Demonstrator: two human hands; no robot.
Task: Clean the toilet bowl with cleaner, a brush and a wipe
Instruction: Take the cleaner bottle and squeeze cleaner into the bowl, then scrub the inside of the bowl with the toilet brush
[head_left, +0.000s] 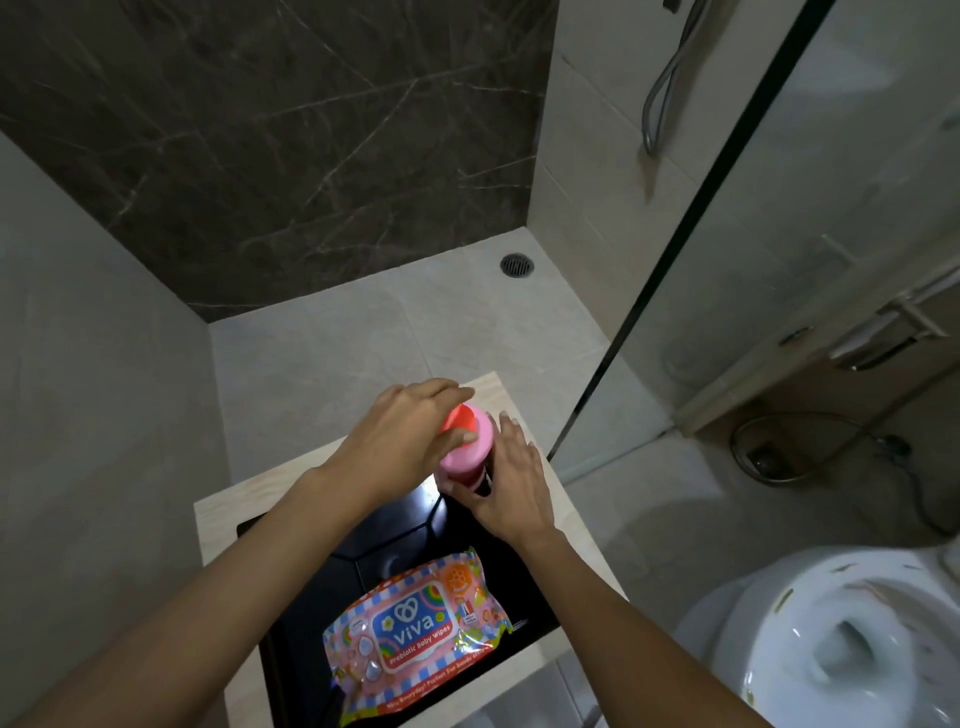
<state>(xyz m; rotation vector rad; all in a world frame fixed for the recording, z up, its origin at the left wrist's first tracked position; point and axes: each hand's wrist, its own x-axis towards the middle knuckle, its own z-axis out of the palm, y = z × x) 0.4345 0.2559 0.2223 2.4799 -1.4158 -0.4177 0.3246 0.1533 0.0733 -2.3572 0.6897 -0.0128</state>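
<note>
A pink cleaner bottle (470, 447) with a red cap (458, 418) stands upright at the far end of a black tray on a small pale table (519, 410). My left hand (410, 436) reaches over the bottle and grips the red cap with thumb and fingers. My right hand (506, 486) wraps round the bottle's lower body and holds it steady. A pack of baby wipes (415, 629) lies flat on the black tray, nearer to me. The white toilet bowl (810, 644) sits open at the lower right. No brush is in view.
A glass shower screen with a black frame (670, 270) rises just right of the table. Beyond the table lies the tiled shower floor with a round drain (517, 265). A spray hose (831, 447) coils on the floor behind the toilet.
</note>
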